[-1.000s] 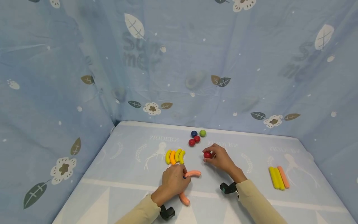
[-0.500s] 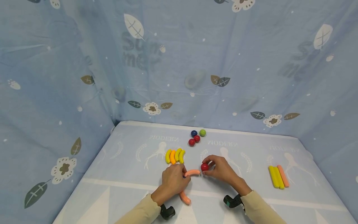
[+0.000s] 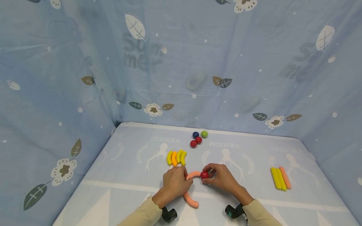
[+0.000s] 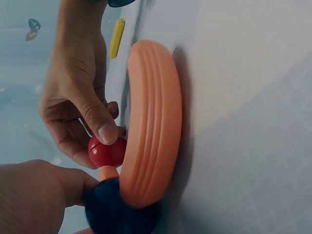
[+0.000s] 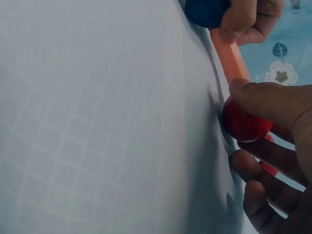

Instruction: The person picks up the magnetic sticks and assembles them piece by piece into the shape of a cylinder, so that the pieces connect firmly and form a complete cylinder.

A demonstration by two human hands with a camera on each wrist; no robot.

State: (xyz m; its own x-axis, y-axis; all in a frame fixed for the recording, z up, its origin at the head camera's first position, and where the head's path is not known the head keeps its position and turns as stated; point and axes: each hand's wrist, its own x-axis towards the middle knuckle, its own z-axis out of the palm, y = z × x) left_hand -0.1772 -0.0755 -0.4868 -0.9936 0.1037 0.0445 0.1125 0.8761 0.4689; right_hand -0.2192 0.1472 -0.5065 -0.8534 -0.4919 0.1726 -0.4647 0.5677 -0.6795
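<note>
My left hand pinches a dark blue ball, mostly hidden by the hand in the head view. Two curved orange toy rods meet this ball. The nearer ribbed rod lies toward me; the farther rod points right. My right hand pinches a glossy red ball between thumb and fingers. In the head and right wrist views, this red ball is against the free end of the farther rod.
Several short curved yellow and orange rods lie beyond my left hand. A blue, a green and two red balls sit farther back. Straight yellow and orange rods lie at right. A patterned blue curtain surrounds the table.
My right hand has brought the red ball nearer and leftward, onto the farther rod's end. The nearer rod's free end has swung slightly right. My left hand has barely moved.
</note>
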